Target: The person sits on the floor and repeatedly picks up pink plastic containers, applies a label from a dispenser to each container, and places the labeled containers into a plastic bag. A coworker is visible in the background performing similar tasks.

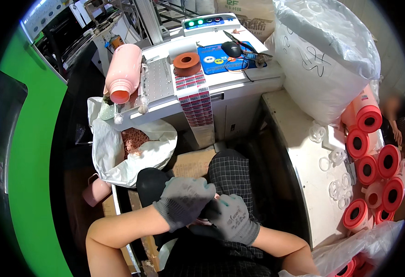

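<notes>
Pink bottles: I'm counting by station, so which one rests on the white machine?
The bottle at upper left; the other bottles are off the machine, mostly at right.

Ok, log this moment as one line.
left hand: gloved, over lap | right hand: gloved, beside left | pink item: between hands, mostly hidden | grip: unclear | orange roll: on label strip
</notes>
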`<act>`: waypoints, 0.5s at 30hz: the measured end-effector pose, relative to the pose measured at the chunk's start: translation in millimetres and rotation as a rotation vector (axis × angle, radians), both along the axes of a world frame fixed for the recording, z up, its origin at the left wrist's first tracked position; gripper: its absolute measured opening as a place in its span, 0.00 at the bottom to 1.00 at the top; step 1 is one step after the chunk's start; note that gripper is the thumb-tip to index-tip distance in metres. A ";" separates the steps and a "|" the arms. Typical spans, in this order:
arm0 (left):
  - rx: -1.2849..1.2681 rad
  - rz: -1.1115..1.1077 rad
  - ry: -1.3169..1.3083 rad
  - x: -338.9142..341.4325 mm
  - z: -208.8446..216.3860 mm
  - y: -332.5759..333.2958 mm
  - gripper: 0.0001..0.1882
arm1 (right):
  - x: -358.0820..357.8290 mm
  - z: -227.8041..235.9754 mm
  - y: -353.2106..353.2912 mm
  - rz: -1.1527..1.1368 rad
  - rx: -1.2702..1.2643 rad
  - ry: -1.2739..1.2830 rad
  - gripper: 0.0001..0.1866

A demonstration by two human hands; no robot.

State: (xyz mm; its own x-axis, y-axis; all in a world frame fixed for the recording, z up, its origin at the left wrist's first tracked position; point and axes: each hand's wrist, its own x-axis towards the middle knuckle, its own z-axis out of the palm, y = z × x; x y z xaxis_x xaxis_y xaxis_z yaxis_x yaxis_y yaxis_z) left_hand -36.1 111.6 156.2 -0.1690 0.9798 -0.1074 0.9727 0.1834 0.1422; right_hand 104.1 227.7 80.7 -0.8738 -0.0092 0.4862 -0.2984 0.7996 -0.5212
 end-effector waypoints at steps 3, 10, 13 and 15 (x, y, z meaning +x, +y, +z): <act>0.193 -0.004 -0.151 -4.2 -10.8 5.4 0.14 | 0.8 15.2 -0.2 -0.124 -0.067 -0.006 0.19; 0.688 0.078 -0.335 47.2 -57.9 -27.5 0.28 | 106.1 -24.2 54.3 -0.396 -0.662 -0.078 0.41; 0.575 -0.021 -0.300 66.5 -61.8 -20.0 0.30 | 129.9 -18.6 52.8 -0.388 -1.247 -0.483 0.36; 0.623 -0.099 -0.368 61.1 -57.4 -15.6 0.31 | 135.3 -22.2 59.6 -0.351 -1.546 -0.602 0.37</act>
State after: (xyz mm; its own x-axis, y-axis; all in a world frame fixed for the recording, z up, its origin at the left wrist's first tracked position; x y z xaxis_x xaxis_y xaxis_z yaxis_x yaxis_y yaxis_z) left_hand 25.1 95.9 98.8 -0.1368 0.8862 0.4426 0.8495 -0.1249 0.5126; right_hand 239.4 287.3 58.6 -0.7813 0.3406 -0.5230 0.2866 -0.5486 -0.7855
